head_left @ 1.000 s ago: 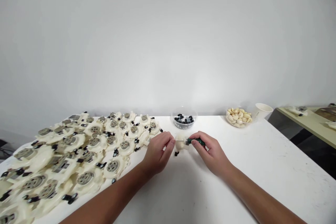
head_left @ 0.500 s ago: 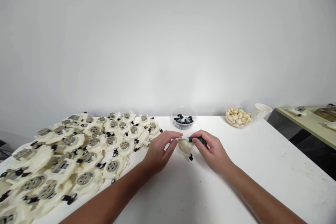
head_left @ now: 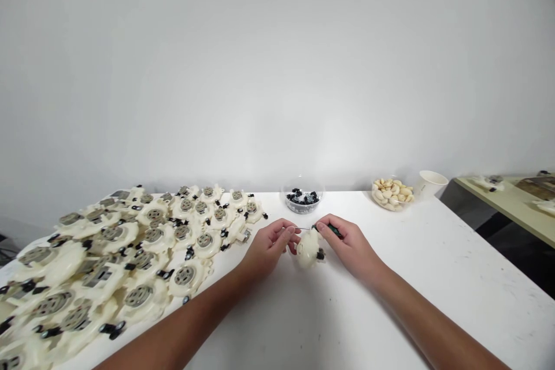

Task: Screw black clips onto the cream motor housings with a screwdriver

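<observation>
Left hand (head_left: pixel 271 245) is half curled, thumb and forefinger drawn together at the tip of the thin metal shaft; cannot tell whether they pinch it. Right hand (head_left: pixel 347 243) is closed around the green handle of a screwdriver (head_left: pixel 333 232), its shaft pointing left. The cream part (head_left: pixel 309 250) is between the hands, just under the shaft, with a black clip (head_left: pixel 321 254) at its right edge; it is blurred, so whether fingers or tool support it is unclear. Risks, as judged: a loose hold could let the part drop or twist on the table (head_left: pixel 468 266); a slip of the shaft could jab the left fingertips, since these sit at its very end; a knock could bend the clip. Count: hands, two; screwdriver, one; part between the hands, one, with one clip plainly visible on it. Bowls, two: a clear bowl (head_left: pixel 302 209) of black pieces (head_left: pixel 297 195) behind the hands, and a second bowl (head_left: pixel 392 207) of pale pieces (head_left: pixel 392 189) to the right; contents heaped, not countable. Paper cup (head_left: pixel 432 182), one. Pile of similar parts (head_left: pixel 141 296) at left: over twenty, overlapping, exact number not obtainable.
</observation>
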Motion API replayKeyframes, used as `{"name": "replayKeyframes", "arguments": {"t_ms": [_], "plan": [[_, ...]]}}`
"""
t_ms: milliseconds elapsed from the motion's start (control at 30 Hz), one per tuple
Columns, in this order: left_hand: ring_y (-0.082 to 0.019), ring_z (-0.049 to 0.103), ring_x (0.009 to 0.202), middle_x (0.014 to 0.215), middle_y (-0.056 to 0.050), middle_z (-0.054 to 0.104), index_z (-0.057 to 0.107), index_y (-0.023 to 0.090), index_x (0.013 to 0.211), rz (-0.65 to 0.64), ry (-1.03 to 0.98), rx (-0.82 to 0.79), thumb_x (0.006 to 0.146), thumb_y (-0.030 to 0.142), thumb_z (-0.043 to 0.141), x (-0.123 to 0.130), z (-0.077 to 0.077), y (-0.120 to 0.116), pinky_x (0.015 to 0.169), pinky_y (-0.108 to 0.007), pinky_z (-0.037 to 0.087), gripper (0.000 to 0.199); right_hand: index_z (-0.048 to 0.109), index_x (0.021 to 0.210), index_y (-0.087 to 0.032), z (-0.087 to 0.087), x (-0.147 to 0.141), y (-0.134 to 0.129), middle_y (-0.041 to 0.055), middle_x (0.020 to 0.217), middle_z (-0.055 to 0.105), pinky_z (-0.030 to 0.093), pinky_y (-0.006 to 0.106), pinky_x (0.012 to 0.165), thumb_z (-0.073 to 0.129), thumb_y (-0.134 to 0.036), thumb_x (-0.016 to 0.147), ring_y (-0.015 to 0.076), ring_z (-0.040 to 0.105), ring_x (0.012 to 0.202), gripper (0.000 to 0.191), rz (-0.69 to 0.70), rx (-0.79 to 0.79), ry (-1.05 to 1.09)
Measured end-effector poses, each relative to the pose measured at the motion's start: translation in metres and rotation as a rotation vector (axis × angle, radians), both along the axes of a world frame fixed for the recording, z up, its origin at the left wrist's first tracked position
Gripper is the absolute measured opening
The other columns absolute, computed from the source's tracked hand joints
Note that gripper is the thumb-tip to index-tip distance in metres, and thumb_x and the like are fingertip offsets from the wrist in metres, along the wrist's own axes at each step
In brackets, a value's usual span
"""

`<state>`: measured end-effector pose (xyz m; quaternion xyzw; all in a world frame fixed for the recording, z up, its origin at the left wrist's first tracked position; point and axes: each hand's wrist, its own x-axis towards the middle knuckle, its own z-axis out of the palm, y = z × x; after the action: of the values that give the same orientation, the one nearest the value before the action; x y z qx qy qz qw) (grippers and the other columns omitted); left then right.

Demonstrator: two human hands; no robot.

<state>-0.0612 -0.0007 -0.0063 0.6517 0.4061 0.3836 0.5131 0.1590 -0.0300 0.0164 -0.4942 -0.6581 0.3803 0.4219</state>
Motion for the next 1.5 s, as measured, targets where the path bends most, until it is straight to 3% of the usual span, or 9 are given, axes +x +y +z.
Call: {"name": "replayKeyframes", "arguments": {"t_ms": [200, 367, 567, 767, 933, 1033, 1133, 1367, 1500], "plan": [[-0.016, 0.062, 0.061, 0.069, -0.002, 0.071, 0.062, 0.018, 0.098, -0.061, -0.105, -0.117, 0.1, 0.049, 0.052, 0.001, -0.006, 0.006, 0.059, -0.026, 0.042, 0.033, 0.066, 0.099, -0.021, 0.002, 0.003, -0.001, 0.0005, 0.093, 0.068, 0.045, 0.03, 0.081, 0.041, -0.025, 0.1, 0.0198, 0.061, 0.09, 0.025, 0.079, -0.038, 0.089], [-0.015, 0.063, 0.057, 0.066, 0.001, 0.067, 0.06, 0.018, 0.095, -0.099, -0.183, -0.21, 0.097, 0.05, 0.055, 0.002, -0.006, 0.008, 0.055, -0.025, 0.041, 0.033, 0.067, 0.102, -0.022, -0.002, 0.003, 0.001, -0.0007, 0.091, 0.068, 0.045, 0.029, 0.075, 0.045, -0.015, 0.089, 0.0187, 0.06, 0.083, 0.027, 0.068, -0.055, 0.027], [-0.014, 0.063, 0.057, 0.068, 0.002, 0.064, 0.059, 0.018, 0.089, -0.106, -0.242, -0.246, 0.096, 0.047, 0.059, 0.001, -0.005, 0.008, 0.055, -0.025, 0.042, 0.03, 0.067, 0.102, -0.022, -0.006, 0.004, 0.004, 0.0007, 0.092, 0.069, 0.046, 0.03, 0.072, 0.054, -0.025, 0.093, 0.0186, 0.06, 0.079, 0.016, 0.085, -0.077, 0.008], [-0.015, 0.065, 0.057, 0.069, 0.0, 0.066, 0.058, 0.017, 0.091, -0.104, -0.218, -0.244, 0.096, 0.048, 0.059, 0.001, -0.001, 0.009, 0.056, -0.025, 0.041, 0.031, 0.064, 0.102, -0.023, 0.0, 0.007, 0.004, -0.0003, 0.09, 0.068, 0.046, 0.029, 0.074, 0.052, -0.035, 0.099, 0.0181, 0.06, 0.08, 0.017, 0.148, -0.087, -0.001], [-0.016, 0.066, 0.058, 0.072, -0.001, 0.069, 0.056, 0.018, 0.09, -0.103, -0.214, -0.244, 0.096, 0.048, 0.057, 0.0, -0.001, 0.009, 0.056, -0.026, 0.041, 0.031, 0.063, 0.104, -0.023, 0.004, 0.008, 0.002, 0.0, 0.097, 0.068, 0.044, 0.029, 0.076, 0.048, -0.024, 0.098, 0.0184, 0.06, 0.086, 0.016, 0.208, -0.09, 0.024], [-0.016, 0.066, 0.059, 0.071, 0.0, 0.069, 0.056, 0.019, 0.09, -0.103, -0.22, -0.245, 0.097, 0.048, 0.057, 0.0, 0.0, 0.009, 0.056, -0.026, 0.041, 0.031, 0.062, 0.106, -0.024, 0.004, 0.008, 0.001, -0.0021, 0.095, 0.067, 0.041, 0.026, 0.067, 0.052, -0.02, 0.094, 0.0154, 0.056, 0.076, 0.016, 0.206, -0.112, 0.016], [-0.016, 0.065, 0.059, 0.071, -0.001, 0.071, 0.055, 0.019, 0.089, -0.109, -0.21, -0.241, 0.098, 0.047, 0.055, 0.0, 0.002, 0.007, 0.056, -0.026, 0.041, 0.03, 0.062, 0.11, -0.025, 0.004, 0.007, 0.0, -0.0027, 0.097, 0.068, 0.038, 0.024, 0.062, 0.058, -0.027, 0.095, 0.0133, 0.052, 0.07, 0.016, 0.216, -0.124, -0.006], [-0.014, 0.064, 0.059, 0.077, -0.006, 0.078, 0.056, 0.018, 0.095, -0.086, -0.164, -0.208, 0.1, 0.036, 0.05, 0.001, 0.003, 0.003, 0.055, -0.024, 0.04, 0.02, 0.064, 0.109, -0.023, 0.006, 0.005, 0.0, 0.0017, 0.099, 0.069, 0.042, 0.027, 0.069, 0.058, -0.045, 0.099, 0.0175, 0.059, 0.082, 0.025, 0.165, -0.085, -0.037], [-0.015, 0.065, 0.058, 0.076, -0.007, 0.078, 0.055, 0.018, 0.094, -0.075, -0.153, -0.19, 0.099, 0.04, 0.05, 0.002, 0.0, 0.003, 0.052, -0.023, 0.039, 0.023, 0.063, 0.107, -0.023, 0.002, 0.003, 0.0, 0.0007, 0.096, 0.07, 0.041, 0.027, 0.067, 0.057, -0.047, 0.099, 0.0165, 0.058, 0.078, 0.026, 0.155, -0.113, -0.024]]}}
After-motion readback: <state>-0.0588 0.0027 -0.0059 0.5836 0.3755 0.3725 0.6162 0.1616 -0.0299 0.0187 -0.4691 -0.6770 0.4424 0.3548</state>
